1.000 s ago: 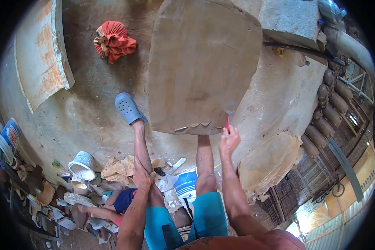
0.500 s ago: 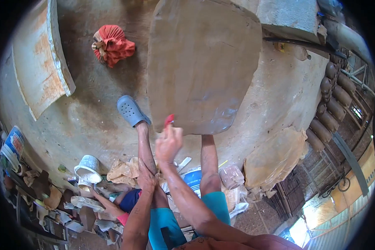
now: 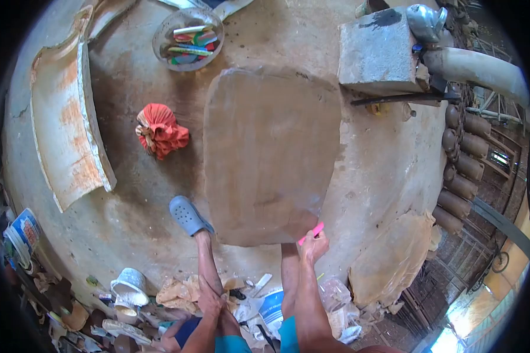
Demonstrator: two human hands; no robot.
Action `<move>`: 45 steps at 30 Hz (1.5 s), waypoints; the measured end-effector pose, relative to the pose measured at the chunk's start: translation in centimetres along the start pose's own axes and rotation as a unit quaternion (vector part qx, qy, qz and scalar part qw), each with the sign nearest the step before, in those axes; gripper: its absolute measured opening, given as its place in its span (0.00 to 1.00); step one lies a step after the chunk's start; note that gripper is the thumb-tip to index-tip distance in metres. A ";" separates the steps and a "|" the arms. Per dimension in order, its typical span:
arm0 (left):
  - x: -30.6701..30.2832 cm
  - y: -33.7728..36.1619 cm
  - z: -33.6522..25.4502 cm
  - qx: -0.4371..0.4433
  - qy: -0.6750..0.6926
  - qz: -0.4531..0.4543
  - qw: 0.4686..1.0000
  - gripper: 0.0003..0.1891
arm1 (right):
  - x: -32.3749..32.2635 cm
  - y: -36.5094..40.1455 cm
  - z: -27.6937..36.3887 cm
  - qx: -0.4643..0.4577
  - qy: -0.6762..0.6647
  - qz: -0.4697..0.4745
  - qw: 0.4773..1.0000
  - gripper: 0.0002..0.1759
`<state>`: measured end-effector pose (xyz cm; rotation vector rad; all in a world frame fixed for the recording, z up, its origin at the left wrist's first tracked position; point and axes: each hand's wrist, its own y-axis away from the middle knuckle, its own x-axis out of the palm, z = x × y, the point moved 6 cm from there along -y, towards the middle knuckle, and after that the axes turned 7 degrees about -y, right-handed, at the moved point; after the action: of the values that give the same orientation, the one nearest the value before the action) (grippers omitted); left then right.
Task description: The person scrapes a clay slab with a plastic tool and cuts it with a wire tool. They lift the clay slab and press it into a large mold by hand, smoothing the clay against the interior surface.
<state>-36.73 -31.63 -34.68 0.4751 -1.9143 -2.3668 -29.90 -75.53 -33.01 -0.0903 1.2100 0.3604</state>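
A broad brown clay slab (image 3: 271, 153) lies flat on the floor before me, its surface smooth and slightly shiny near the closest edge. At its near right corner my right hand (image 3: 315, 246) grips a flat pink scraper (image 3: 312, 233), which touches the slab's edge. My left hand (image 3: 211, 301) is closed round my left lower leg (image 3: 207, 259), away from the clay. A grey clog (image 3: 187, 215) on my left foot stands beside the slab's left edge.
A red cloth bundle (image 3: 161, 130) and a curved mould (image 3: 70, 123) lie left. Beyond the slab stands a clear tub (image 3: 159, 44) of tools. A concrete block (image 3: 374, 59) sits far right, a thin clay-coloured sheet (image 3: 388, 259) near right. Another person's dark shorts (image 3: 185, 334) show at bottom left.
My right hand has moved right, from the slab's near left edge to its near right corner, with the scraper. The view has tilted up, bringing the tub into sight. My left hand stays on my leg.
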 end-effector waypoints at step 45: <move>-3.4 1.0 -2.0 -0.014 0.057 0.059 0.997 0.64 | 13.6 5.4 33.8 -0.670 0.039 0.300 0.677 0.13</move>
<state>-33.10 -32.96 -33.45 0.4704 -1.8058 -2.2395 2.88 -58.72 -32.82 -1.0055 0.7777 1.8178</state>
